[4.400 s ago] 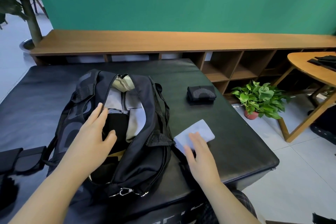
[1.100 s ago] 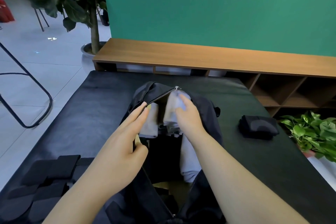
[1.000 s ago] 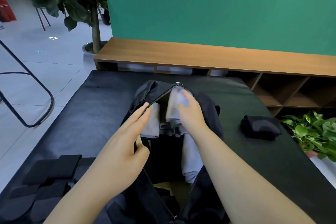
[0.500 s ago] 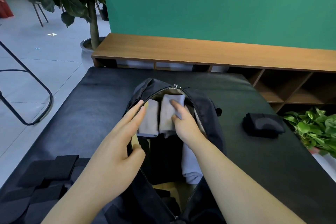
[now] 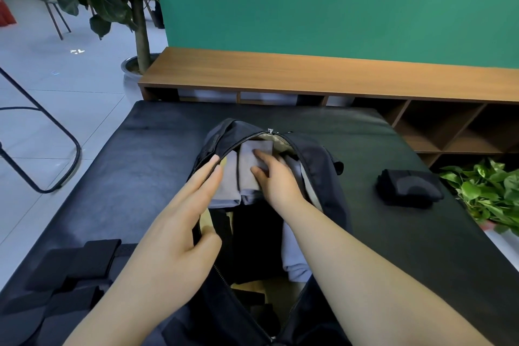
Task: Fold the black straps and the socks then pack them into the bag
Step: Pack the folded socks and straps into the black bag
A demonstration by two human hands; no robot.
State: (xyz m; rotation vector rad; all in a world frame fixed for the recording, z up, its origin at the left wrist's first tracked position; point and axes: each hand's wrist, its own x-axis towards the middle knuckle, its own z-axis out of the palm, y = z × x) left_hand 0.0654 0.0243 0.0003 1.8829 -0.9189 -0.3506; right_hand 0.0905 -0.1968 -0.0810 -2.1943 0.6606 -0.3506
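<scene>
A black bag (image 5: 323, 166) lies unzipped on the black padded table (image 5: 146, 154). Folded grey socks (image 5: 248, 166) sit side by side at its far end. My right hand (image 5: 276, 177) is inside the bag with its fingers flat on the right sock. My left hand (image 5: 179, 222) holds the bag's left zip edge, straight fingers along the outside and thumb hooked inside. A folded black bundle (image 5: 407, 188) lies on the table to the right. Black straps (image 5: 70, 275) lie at the near left.
A long wooden shelf bench (image 5: 309, 76) runs behind the table under a green wall. A potted green plant (image 5: 488, 194) stands on the floor at the right. A tall plant (image 5: 134, 8) and a black metal frame (image 5: 56, 149) stand at the left.
My right hand carried a grey sock from the table into the bag and pushed it down flat beside the other. My left hand kept holding the bag's edge open.
</scene>
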